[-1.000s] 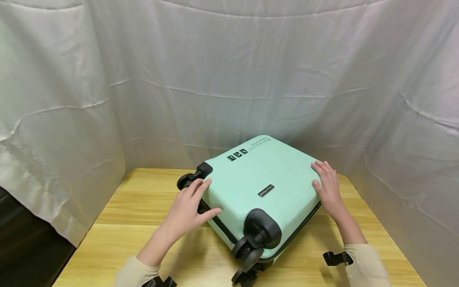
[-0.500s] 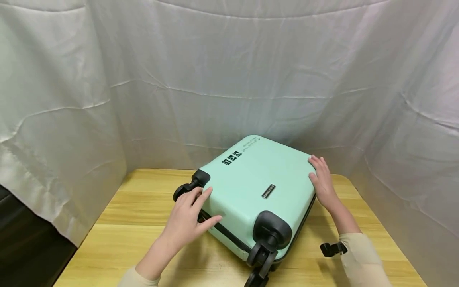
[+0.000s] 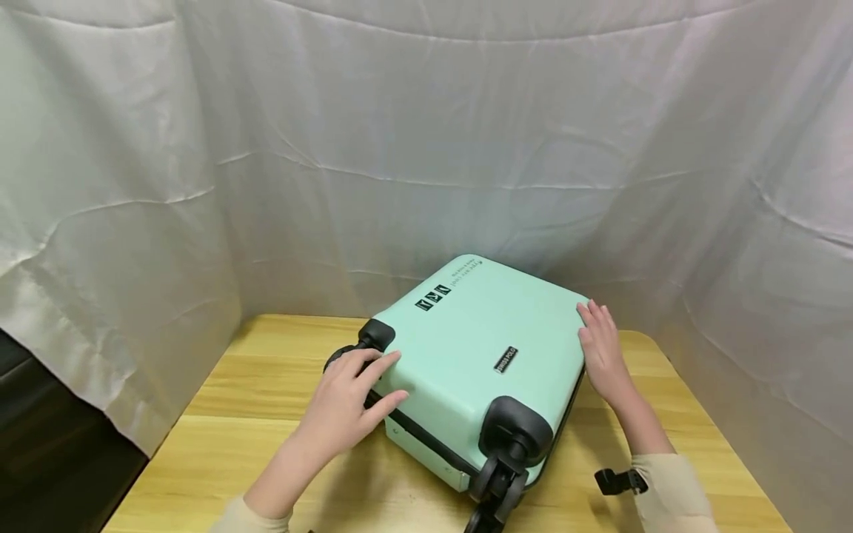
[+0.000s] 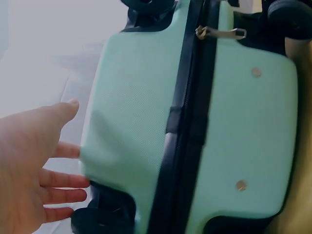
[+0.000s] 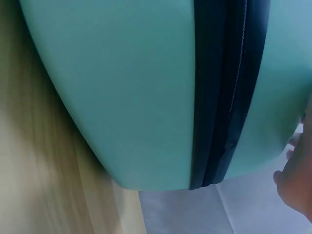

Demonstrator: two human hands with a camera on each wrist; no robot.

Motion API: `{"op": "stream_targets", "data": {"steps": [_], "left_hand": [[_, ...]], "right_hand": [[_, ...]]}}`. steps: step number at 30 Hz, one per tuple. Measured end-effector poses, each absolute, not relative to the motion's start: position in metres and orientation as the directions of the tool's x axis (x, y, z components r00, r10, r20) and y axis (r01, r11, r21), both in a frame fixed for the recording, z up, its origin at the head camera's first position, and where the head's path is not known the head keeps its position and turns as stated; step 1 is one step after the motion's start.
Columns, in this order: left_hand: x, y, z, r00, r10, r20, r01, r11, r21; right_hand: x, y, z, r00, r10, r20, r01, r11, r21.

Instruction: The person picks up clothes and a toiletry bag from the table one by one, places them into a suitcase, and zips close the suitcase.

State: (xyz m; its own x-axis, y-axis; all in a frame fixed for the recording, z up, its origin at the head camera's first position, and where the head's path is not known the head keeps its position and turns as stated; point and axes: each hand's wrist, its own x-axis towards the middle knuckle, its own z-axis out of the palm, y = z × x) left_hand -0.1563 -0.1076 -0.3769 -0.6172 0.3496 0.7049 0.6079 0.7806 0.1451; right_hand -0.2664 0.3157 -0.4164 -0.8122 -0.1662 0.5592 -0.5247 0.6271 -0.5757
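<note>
A mint green hard-shell suitcase lies flat and askew, one black-wheeled corner towards me. My left hand hovers at its wheeled end with fingers spread; in the left wrist view the fingertips reach the shell's edge beside a black wheel. Over the right-hand corner rests my right hand, its fingers extended on the shell. The right wrist view shows part of that hand beyond the black zip band. A metal zip pull shows on the wheeled end.
Beneath the suitcase is a wooden table, with pale satin curtains behind and on both sides. Near the table's front, another black wheel juts out from the suitcase. Something black lies beyond the left table edge.
The suitcase has turned slightly counterclockwise, its near wheeled corner going right and its far corner left. My right hand stayed with its corner; my left hand barely moved.
</note>
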Motion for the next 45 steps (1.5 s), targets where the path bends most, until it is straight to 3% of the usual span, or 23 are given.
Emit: {"op": "stream_targets", "data": {"steps": [8,16,24,30,37,45], "left_hand": [[-0.179,-0.122,-0.359,-0.645,0.370,0.669,0.573,0.813,0.104],[-0.207,-0.144,-0.352,-0.727,0.389,0.566,0.494,0.869,0.038],[-0.220,-0.154,-0.350,-0.836,0.356,0.417,0.434,0.894,0.107],[-0.221,-0.156,-0.354,-0.892,0.323,0.317,0.400,0.891,0.215],[-0.217,-0.155,-0.361,-0.897,0.312,0.314,0.408,0.858,0.311],[-0.210,-0.151,-0.358,-0.897,0.304,0.322,0.403,0.861,0.309]], "right_hand": [[-0.220,0.307,-0.419,-0.788,-0.182,0.587,-0.532,0.682,-0.503],[-0.167,0.281,-0.418,-0.768,-0.218,0.603,-0.560,0.685,-0.466],[-0.135,0.261,-0.413,-0.721,-0.298,0.626,-0.627,0.665,-0.406],[-0.125,0.251,-0.411,-0.761,-0.334,0.557,-0.601,0.686,-0.411],[-0.126,0.245,-0.409,-0.776,-0.310,0.549,-0.578,0.698,-0.423],[-0.138,0.257,-0.401,-0.769,-0.361,0.528,-0.614,0.647,-0.452]]}}
